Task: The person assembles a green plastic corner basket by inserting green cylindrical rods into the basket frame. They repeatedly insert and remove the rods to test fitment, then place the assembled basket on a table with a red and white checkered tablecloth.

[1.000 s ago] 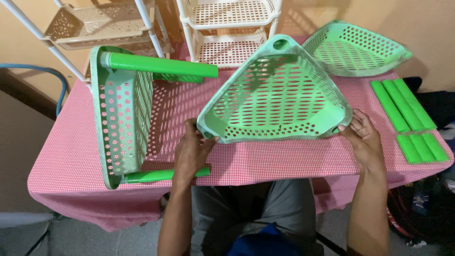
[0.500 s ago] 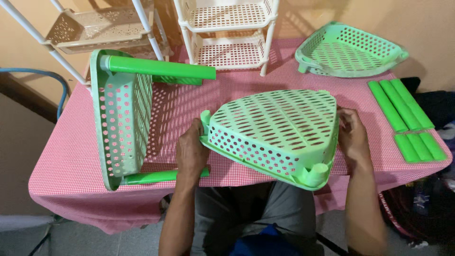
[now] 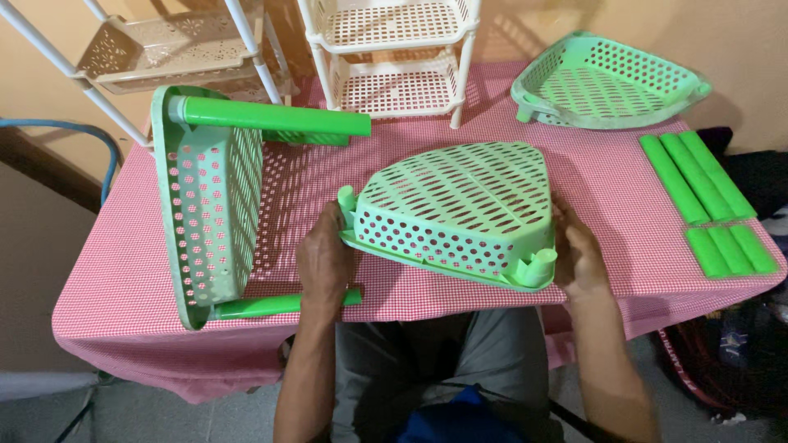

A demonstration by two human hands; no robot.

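I hold a light green perforated corner shelf tray (image 3: 460, 209) upside down over the red checked table (image 3: 624, 197). My left hand (image 3: 322, 262) grips its left corner and my right hand (image 3: 577, 256) grips its right side. A corner socket (image 3: 538, 267) of the tray points toward me. To the left, another green tray (image 3: 209, 197) stands on its side with two green tubes fitted in it, one on top (image 3: 271, 116) and one at the table's front edge (image 3: 275, 304).
A third green tray (image 3: 607, 80) lies upright at the back right. Long green tubes (image 3: 696, 174) and short ones (image 3: 730, 249) lie at the right edge. A white rack (image 3: 394, 57) and a beige rack (image 3: 164, 45) stand at the back.
The tray in my hands has turned over from facing me, tilted up, to lying upside down and lower, close to the table.
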